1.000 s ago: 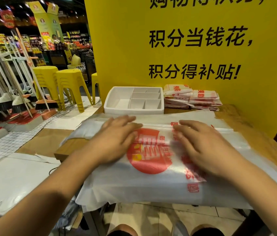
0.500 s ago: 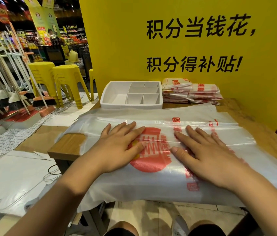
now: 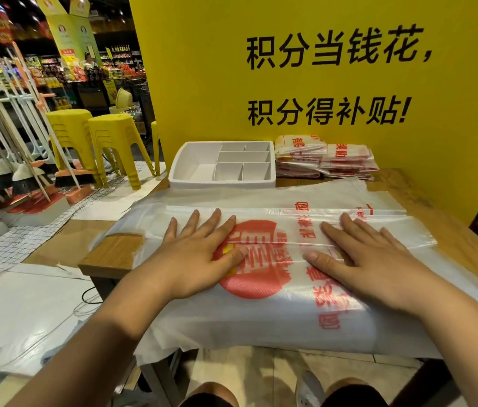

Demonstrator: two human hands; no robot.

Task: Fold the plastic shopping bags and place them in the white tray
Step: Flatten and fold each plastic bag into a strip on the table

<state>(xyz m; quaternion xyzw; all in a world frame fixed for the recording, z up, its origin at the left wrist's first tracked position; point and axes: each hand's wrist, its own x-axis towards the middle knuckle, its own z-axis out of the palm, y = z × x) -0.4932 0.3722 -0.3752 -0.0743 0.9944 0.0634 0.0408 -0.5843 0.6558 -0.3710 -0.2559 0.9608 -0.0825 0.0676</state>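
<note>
Wooden table (image 3: 114, 251) carries one plastic shopping bag (image 3: 261, 318), spread flat, its near edge overhanging. The white tray (image 3: 179, 168) stands behind the bag, with a stack of folded bags (image 3: 326, 160) just beside it. My left hand (image 3: 196, 259) and right hand (image 3: 373, 259) press palm-down on the bag, fingers straight and splayed, gripping nothing. Risk: the slick film may slide at the overhang or trap air, skewing the crease. Compared with a second ago, my fingers lie flatter and wider apart.

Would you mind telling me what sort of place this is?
Most likely a supermarket: stocked shelves behind, brooms on display beside stacked yellow stools, and printed shopping bags piled on the table.
</note>
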